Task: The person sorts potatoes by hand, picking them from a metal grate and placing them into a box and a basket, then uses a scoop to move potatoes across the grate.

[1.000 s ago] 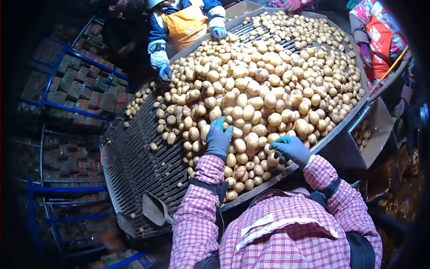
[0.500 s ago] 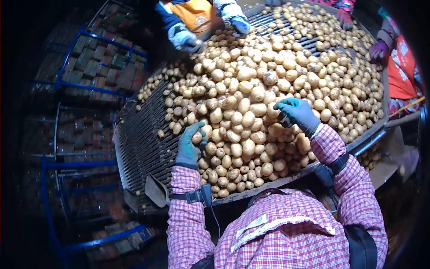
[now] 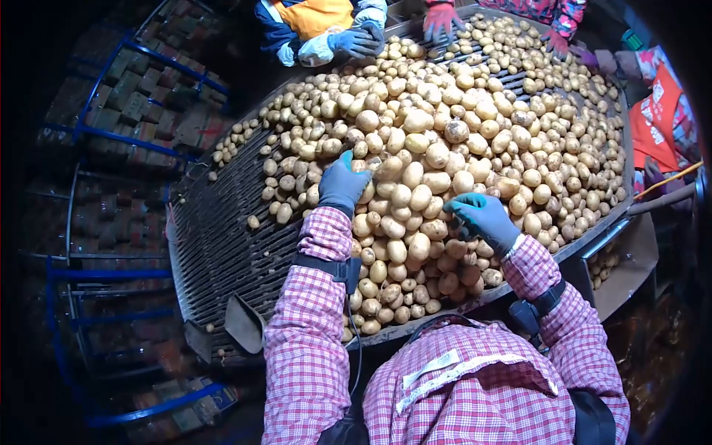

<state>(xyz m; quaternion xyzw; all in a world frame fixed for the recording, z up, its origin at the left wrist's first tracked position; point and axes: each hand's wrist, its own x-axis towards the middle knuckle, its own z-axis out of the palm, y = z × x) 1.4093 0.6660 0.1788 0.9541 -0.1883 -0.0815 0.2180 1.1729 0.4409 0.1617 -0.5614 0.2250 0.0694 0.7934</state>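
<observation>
Yellow potatoes lie heaped on a slatted metal table. My left hand, in a grey-green glove, reaches onto the left side of the heap. Its fingertips touch the potatoes, and most of its fingers are hidden, so a grip cannot be made out. To the right, my right hand, in a matching glove, hovers low over the heap, fingers bent and apart, with no potato visible in it. Both sleeves are pink checked cloth with dark straps.
Bare dark slats run along the table's left side. Across the table are co-workers' gloved hands and an orange apron. A red apron is at the right, above a cardboard box. Blue-framed racks stand left.
My left hand has moved up and right, farther onto the heap. My right hand is slightly lower. The co-worker's hands at the top have come together, and another's red glove has appeared at the top edge.
</observation>
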